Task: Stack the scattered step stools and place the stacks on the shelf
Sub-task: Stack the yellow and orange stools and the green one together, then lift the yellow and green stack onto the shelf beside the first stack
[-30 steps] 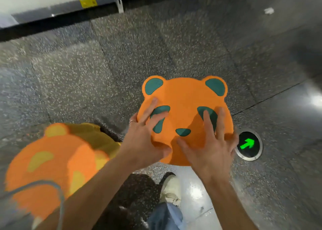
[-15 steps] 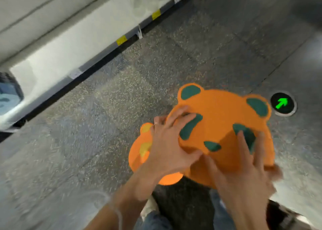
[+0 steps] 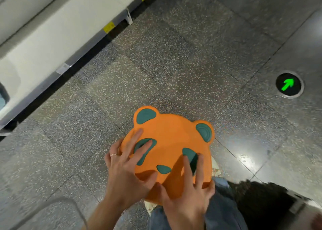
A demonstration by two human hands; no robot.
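Speckled grey floor (image 3: 139, 76), white shelf (image 3: 43, 38) alongside; left hand (image 3: 129, 170) and right hand (image 3: 190, 200) grasping orange stool (image 3: 172, 142).

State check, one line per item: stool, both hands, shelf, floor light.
stool: top up, gripped by both hands
left hand: fingers spread on stool top, ring on one finger
right hand: fingers on stool top
shelf: visible stretch bare
floor light: lit, green arrow
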